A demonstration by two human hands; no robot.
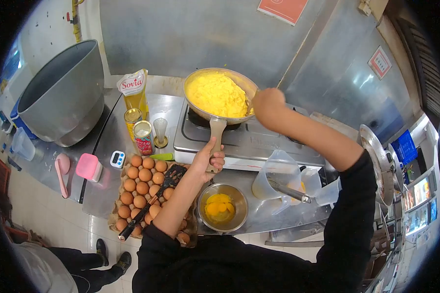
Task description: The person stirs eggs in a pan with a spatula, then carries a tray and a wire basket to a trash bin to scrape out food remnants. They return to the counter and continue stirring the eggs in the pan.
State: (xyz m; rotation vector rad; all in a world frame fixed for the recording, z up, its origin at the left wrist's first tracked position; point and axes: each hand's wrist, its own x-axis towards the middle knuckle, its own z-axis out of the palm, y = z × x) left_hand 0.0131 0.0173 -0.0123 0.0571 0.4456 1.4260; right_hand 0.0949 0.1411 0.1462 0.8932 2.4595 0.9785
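My left hand is wrapped round the beige handle of a frying pan, which is raised and tilted over the gas stove. A large heap of yellow scrambled egg fills the pan. At the pan's right edge, my right hand is closed in a fist; what it grips is hidden behind the fingers. Below my left forearm, a steel bowl holds raw egg yolks. To its left is a carton of brown eggs, with a black-handled spatula lying across it.
A big grey metal pot stands at left. Near it are a Sovia packet, cans, a timer and a pink-lidded container. A plastic jug with a whisk sits at right. Another person's legs show lower left.
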